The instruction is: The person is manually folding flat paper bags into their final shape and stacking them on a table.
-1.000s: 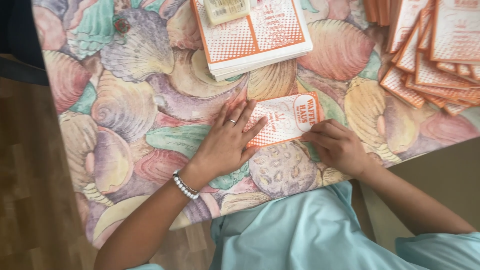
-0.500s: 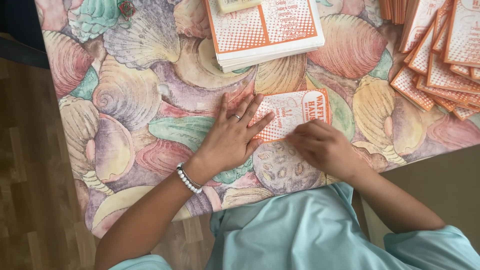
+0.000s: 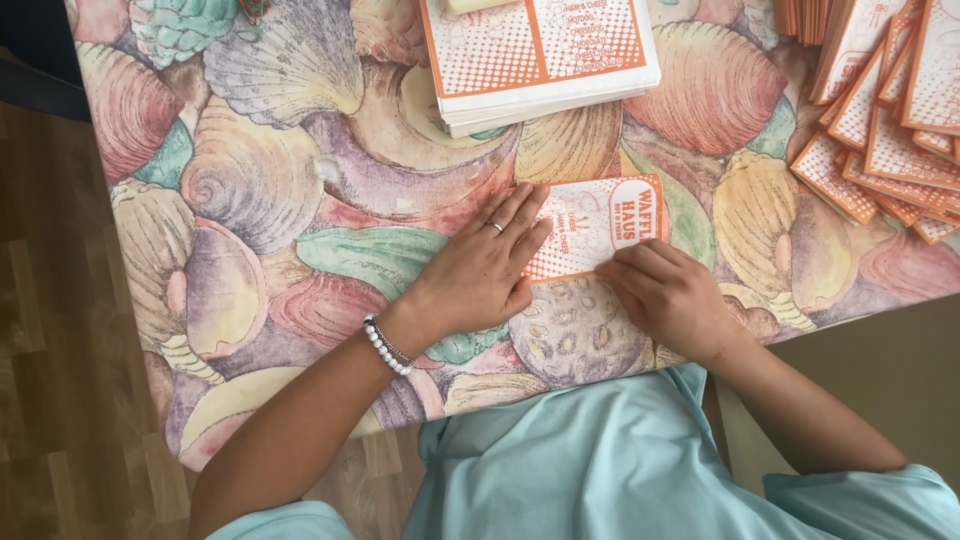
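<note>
Folding step in hand: left hand (image 3: 480, 270) lies flat, right hand (image 3: 665, 295) presses fingertips down, both pinning the orange-printed paper sheet (image 3: 595, 225) on the shell-patterned tablecloth (image 3: 250, 180) (neither grips). Next move likely calls for a firm crease.

Both hands, left hand (image 3: 480, 272) and right hand (image 3: 668, 298), flat on orange-white paper bag (image 3: 598, 222).
</note>
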